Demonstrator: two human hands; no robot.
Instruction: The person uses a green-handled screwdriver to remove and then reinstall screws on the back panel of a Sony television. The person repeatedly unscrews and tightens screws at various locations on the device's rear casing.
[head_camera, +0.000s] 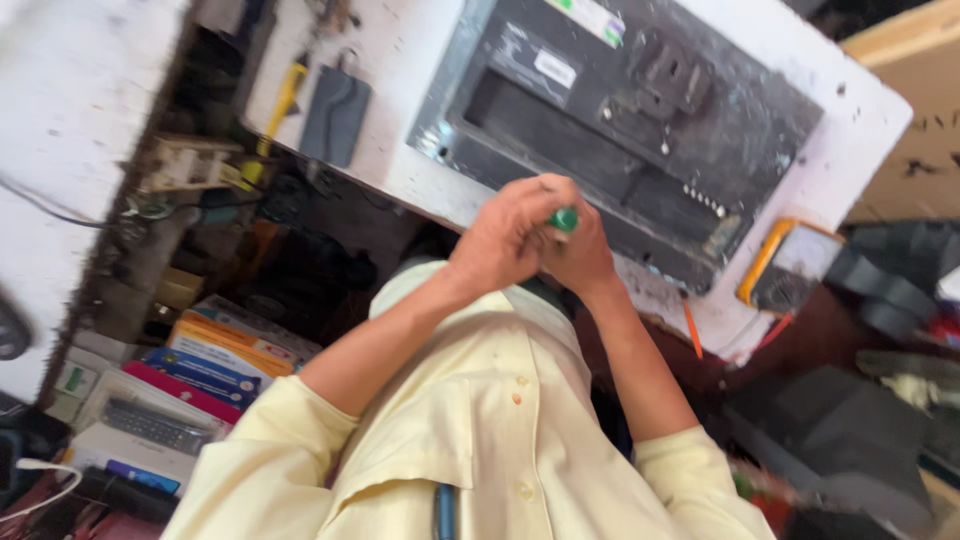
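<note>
Cluttered workbench (860, 110) | both hands' grip, left hand (500, 240), right hand (580, 255), clamped on green-handled tool (566, 219); axis hidden

Repair workshop — multimeter (790, 268), opened laptop (620, 130)

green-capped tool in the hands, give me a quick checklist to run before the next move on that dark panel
1. Grip on the small green-capped tool: ok, both the left hand and the right hand close around it.
2. Tool tip seated on the work: cannot tell, the fingers hide it.
3. Dark rectangular electronics panel lying flat on the white workbench: ok.
4. Yellow-cased meter clear of the hands: ok, it lies apart, beside the panel.
5. Orange pencil-like stick secure: not ok, it sits right at the bench edge.
6. Picture sharpness for judging small parts: not ok, the view is blurred.
</note>
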